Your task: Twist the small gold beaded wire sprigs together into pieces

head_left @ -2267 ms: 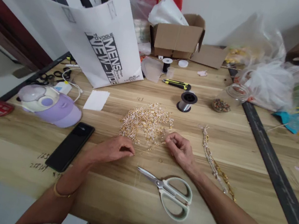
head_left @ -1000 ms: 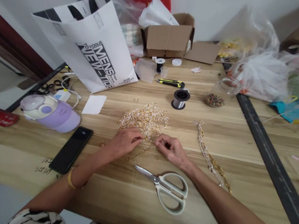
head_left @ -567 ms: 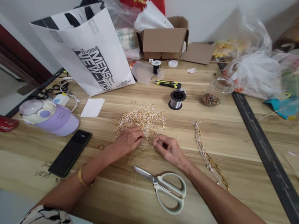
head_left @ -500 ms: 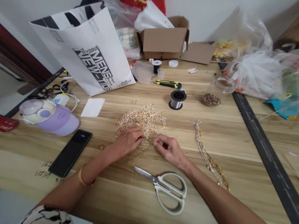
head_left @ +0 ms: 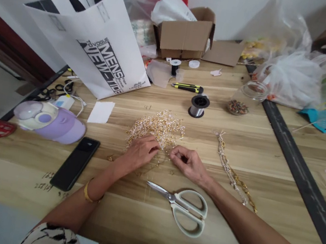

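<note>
A loose heap of small gold and clear beads [head_left: 159, 126] lies on the wooden table. At its near edge my left hand [head_left: 142, 152] is closed in a pinch, seemingly on a thin beaded strand [head_left: 156, 164] that trails down onto the wood. A short gap to the right, my right hand [head_left: 186, 161] pinches thumb and finger together; whatever is between those fingertips is too small to make out. Scissors [head_left: 181, 208] with pale handles lie below both hands, blades partly apart. Right of my right hand rest gold and silver-coloured bead chains [head_left: 232, 173].
Behind the beads stand a wire spool [head_left: 198, 106], a yellow-black utility knife [head_left: 187, 87] and a jar of coloured beads [head_left: 245, 98]. At left are a phone [head_left: 74, 163], a purple bottle [head_left: 59, 123] and a white paper bag [head_left: 97, 44]. A cardboard box [head_left: 185, 38] sits behind.
The view has shifted slightly, so the things on the table appear moved a little. Both hands keep nearly the same pinched pose beside the bead heap.
</note>
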Demonstrator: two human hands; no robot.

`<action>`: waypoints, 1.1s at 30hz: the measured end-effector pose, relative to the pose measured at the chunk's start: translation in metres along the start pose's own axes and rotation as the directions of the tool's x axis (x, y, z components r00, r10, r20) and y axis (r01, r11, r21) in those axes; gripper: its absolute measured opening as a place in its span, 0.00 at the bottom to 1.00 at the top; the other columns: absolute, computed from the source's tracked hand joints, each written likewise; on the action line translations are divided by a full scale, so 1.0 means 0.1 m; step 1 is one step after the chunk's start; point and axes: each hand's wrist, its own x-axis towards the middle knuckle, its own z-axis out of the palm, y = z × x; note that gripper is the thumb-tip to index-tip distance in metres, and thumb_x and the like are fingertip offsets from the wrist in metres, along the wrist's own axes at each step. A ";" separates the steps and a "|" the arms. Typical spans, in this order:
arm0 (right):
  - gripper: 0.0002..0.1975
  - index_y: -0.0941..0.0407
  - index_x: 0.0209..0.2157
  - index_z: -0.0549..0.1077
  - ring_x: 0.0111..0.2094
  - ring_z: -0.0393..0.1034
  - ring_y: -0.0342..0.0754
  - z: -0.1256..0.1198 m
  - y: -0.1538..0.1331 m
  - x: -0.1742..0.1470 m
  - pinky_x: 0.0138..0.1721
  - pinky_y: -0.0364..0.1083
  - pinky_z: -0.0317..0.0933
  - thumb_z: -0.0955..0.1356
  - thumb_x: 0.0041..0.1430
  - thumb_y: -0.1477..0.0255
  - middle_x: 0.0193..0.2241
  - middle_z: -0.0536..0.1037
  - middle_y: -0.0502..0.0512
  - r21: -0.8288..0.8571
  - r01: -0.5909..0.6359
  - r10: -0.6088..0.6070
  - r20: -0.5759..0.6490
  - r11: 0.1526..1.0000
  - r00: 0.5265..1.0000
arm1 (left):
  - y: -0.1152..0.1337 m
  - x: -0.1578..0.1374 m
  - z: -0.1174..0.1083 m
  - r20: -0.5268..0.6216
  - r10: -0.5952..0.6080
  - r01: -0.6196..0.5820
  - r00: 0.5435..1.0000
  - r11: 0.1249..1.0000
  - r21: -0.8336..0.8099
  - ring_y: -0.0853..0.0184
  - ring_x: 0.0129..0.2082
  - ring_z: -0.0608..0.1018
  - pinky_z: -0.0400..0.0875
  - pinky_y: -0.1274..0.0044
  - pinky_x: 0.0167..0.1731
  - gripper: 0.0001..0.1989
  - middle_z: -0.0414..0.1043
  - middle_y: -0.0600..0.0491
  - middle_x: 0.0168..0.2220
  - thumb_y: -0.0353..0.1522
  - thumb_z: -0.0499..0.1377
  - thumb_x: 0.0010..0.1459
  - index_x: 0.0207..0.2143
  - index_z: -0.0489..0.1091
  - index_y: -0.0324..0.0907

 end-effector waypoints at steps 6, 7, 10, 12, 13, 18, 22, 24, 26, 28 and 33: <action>0.10 0.59 0.28 0.69 0.21 0.53 0.39 0.00 0.01 0.01 0.23 0.40 0.46 0.64 0.59 0.68 0.18 0.61 0.45 -0.012 -0.002 0.002 -0.004 1.000 1.000 | 0.00 0.01 0.04 -0.007 0.019 -0.019 1.000 0.999 0.040 0.64 0.36 0.71 0.64 0.73 0.39 0.07 0.70 0.49 0.33 0.28 0.54 0.60 0.32 0.71 0.38; 0.10 0.58 0.28 0.69 0.21 0.53 0.40 0.00 0.01 0.01 0.23 0.41 0.46 0.64 0.59 0.68 0.18 0.61 0.45 -0.011 0.001 -0.001 -0.003 1.000 1.000 | 0.00 0.01 0.04 -0.009 0.021 -0.020 1.000 0.999 0.043 0.64 0.36 0.70 0.64 0.73 0.38 0.07 0.70 0.49 0.33 0.28 0.53 0.60 0.32 0.71 0.38; 0.11 0.58 0.28 0.68 0.21 0.53 0.40 0.00 0.01 0.01 0.23 0.41 0.46 0.64 0.60 0.66 0.18 0.61 0.46 -0.004 -0.004 0.004 0.001 1.000 1.000 | -0.01 0.00 0.06 -0.038 0.030 -0.029 0.999 0.999 0.020 0.64 0.37 0.70 0.65 0.72 0.40 0.08 0.70 0.49 0.33 0.28 0.52 0.61 0.31 0.70 0.39; 0.11 0.58 0.28 0.68 0.21 0.53 0.40 0.00 0.00 0.00 0.22 0.41 0.45 0.63 0.60 0.66 0.18 0.60 0.45 0.009 -0.016 0.016 0.007 1.000 1.000 | -0.02 -0.01 0.08 -0.085 0.026 -0.028 0.996 0.999 -0.023 0.64 0.37 0.70 0.65 0.72 0.40 0.08 0.70 0.50 0.33 0.28 0.52 0.61 0.31 0.69 0.39; 0.11 0.58 0.28 0.68 0.21 0.52 0.40 0.00 0.00 0.00 0.22 0.41 0.45 0.63 0.60 0.65 0.18 0.59 0.45 0.015 -0.020 0.020 0.011 1.000 1.000 | -0.03 -0.01 0.09 -0.116 0.017 -0.023 0.993 0.998 -0.054 0.65 0.36 0.70 0.65 0.72 0.40 0.07 0.70 0.50 0.33 0.28 0.52 0.61 0.31 0.69 0.39; 0.11 0.58 0.28 0.68 0.21 0.52 0.40 0.00 0.00 0.00 0.23 0.41 0.46 0.63 0.60 0.66 0.18 0.59 0.45 0.016 -0.013 0.013 0.013 1.000 1.000 | -0.07 0.00 0.10 -0.277 -0.098 0.005 0.956 0.948 -0.318 0.67 0.32 0.73 0.68 0.75 0.35 0.06 0.72 0.51 0.30 0.29 0.56 0.57 0.27 0.70 0.39; 0.11 0.58 0.28 0.68 0.21 0.52 0.40 0.00 -0.02 0.00 0.22 0.41 0.46 0.63 0.60 0.65 0.18 0.61 0.46 0.005 -0.017 0.017 0.006 1.000 1.000 | -0.08 -0.01 0.08 -0.237 -0.278 0.103 0.931 0.821 -0.561 0.69 0.28 0.75 0.70 0.77 0.32 0.06 0.75 0.52 0.27 0.31 0.59 0.53 0.26 0.71 0.38; 0.12 0.58 0.28 0.68 0.21 0.52 0.40 0.00 -0.02 0.00 0.22 0.41 0.46 0.63 0.60 0.65 0.18 0.62 0.46 0.003 -0.013 0.013 0.006 1.000 1.000 | -0.09 -0.01 0.08 -0.196 -0.327 0.134 0.924 0.760 -0.636 0.69 0.28 0.75 0.71 0.77 0.32 0.06 0.75 0.52 0.27 0.32 0.60 0.52 0.26 0.72 0.37; 0.12 0.58 0.28 0.68 0.21 0.52 0.40 0.00 -0.02 0.00 0.22 0.41 0.46 0.63 0.60 0.65 0.18 0.61 0.46 0.007 -0.009 0.009 0.008 1.000 1.000 | -0.10 0.00 0.07 -0.164 -0.344 0.142 0.924 0.710 -0.689 0.69 0.28 0.76 0.71 0.78 0.32 0.07 0.75 0.51 0.27 0.33 0.61 0.50 0.25 0.72 0.37; 0.12 0.58 0.28 0.68 0.20 0.52 0.40 0.01 -0.01 0.00 0.22 0.41 0.46 0.63 0.60 0.64 0.18 0.61 0.46 0.010 -0.010 0.010 0.011 1.000 1.000 | -0.11 0.01 0.08 -0.143 -0.356 0.144 0.923 0.666 -0.732 0.69 0.28 0.76 0.71 0.78 0.32 0.07 0.75 0.51 0.26 0.33 0.62 0.49 0.25 0.72 0.36; 0.12 0.58 0.28 0.68 0.21 0.54 0.40 0.00 0.01 0.00 0.23 0.41 0.46 0.63 0.60 0.65 0.19 0.63 0.46 0.002 -0.007 0.007 0.009 1.000 1.000 | -0.11 0.02 0.08 -0.099 -0.388 0.169 0.916 0.598 -0.783 0.70 0.27 0.75 0.71 0.78 0.31 0.07 0.75 0.52 0.26 0.32 0.64 0.46 0.27 0.72 0.36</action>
